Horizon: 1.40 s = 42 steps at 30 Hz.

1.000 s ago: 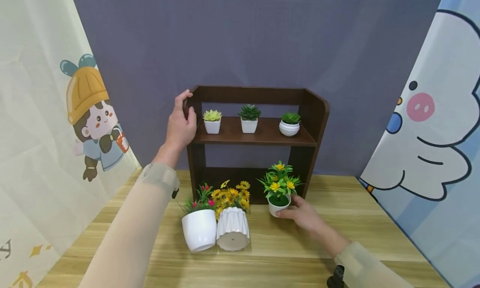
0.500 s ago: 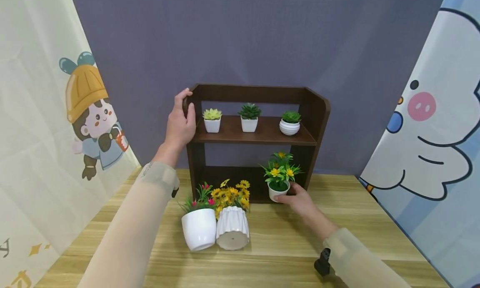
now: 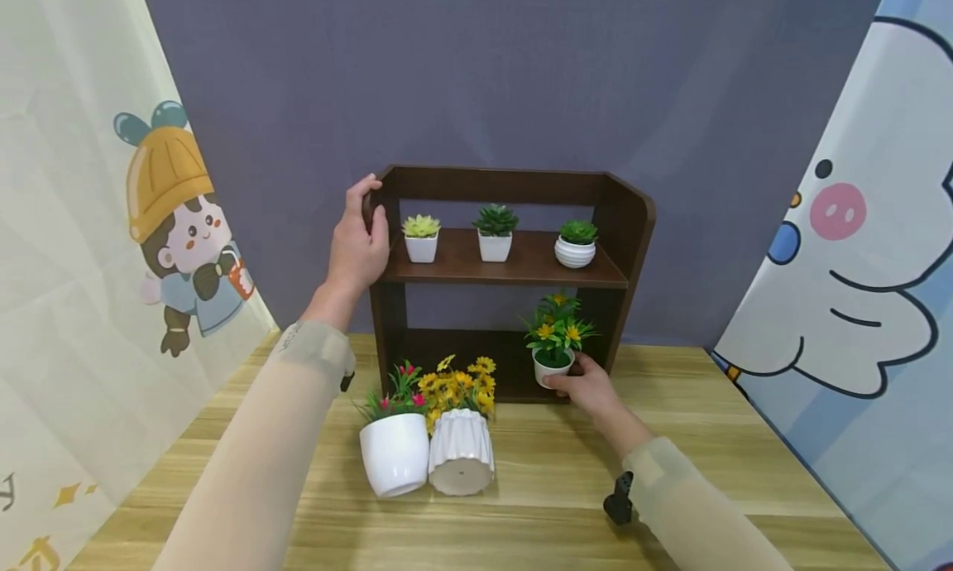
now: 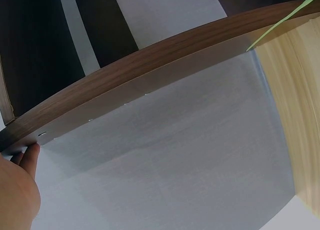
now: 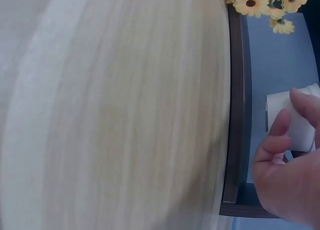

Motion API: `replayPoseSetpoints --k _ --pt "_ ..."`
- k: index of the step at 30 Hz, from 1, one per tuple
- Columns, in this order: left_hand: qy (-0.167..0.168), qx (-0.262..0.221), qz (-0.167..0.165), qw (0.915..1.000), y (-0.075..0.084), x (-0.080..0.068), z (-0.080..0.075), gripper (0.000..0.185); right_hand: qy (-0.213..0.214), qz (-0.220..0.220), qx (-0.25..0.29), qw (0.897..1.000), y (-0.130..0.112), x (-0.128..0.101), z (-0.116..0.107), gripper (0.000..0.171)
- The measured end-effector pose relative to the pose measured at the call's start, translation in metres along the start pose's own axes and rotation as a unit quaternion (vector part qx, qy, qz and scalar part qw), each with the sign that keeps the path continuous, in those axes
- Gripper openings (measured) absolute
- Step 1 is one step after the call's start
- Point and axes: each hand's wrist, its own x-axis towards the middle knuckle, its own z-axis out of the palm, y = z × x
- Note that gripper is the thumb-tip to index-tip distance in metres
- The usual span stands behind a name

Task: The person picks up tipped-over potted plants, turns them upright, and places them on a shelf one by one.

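Note:
My left hand (image 3: 356, 252) grips the upper left side panel of a dark brown two-tier shelf (image 3: 447, 271), thumb inside and fingers outside. In the left wrist view, fingertips (image 4: 31, 159) touch that panel's outer face. A white-potted artificial plant with yellow flowers (image 3: 553, 357) is upright at the right of the lower tier. The thumb and fingers of my right hand (image 3: 596, 393) hold its pot. In the right wrist view, the pot (image 5: 292, 117) is over the lower board; whether its base touches is hard to tell.
Three small succulents, including a dark green one (image 3: 495, 233), stand on the upper tier. A white pot with pink flowers (image 3: 396, 455) and a ribbed pot with yellow daisies (image 3: 462, 455) lie tilted before the shelf on the wooden table (image 3: 551, 513).
My right hand has carried the yellow-flowered potted plant forward and into the right part of the lower tier. My left hand stays on the shelf's side panel.

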Motion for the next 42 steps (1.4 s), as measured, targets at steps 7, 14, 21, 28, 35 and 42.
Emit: replayPoseSetpoints --k 7,14,21,28,35,42 --pt "-0.005 0.003 0.003 1.0 0.002 -0.002 -0.001 0.043 0.011 0.022 0.005 1.0 0.009 0.007 0.004 0.078" --pt "-0.005 0.001 0.005 1.0 0.003 -0.002 -0.002 0.043 0.016 0.035 0.081 0.996 0.016 0.012 0.009 0.08" --pt "-0.002 0.004 0.007 1.0 0.002 -0.001 -0.002 0.042 0.036 0.058 0.045 0.997 0.019 0.014 0.012 0.081" --pt "-0.003 0.004 0.005 1.0 0.002 -0.001 -0.001 0.042 0.05 0.061 0.035 0.996 0.02 0.015 0.015 0.08" --pt "0.002 -0.004 0.004 1.0 0.001 0.0 -0.001 0.042 0.065 0.056 0.03 0.996 0.019 0.017 0.02 0.081" --pt "-0.002 -0.003 0.005 1.0 0.001 0.0 -0.001 0.043 0.077 0.061 0.027 0.995 0.019 0.018 0.022 0.082"
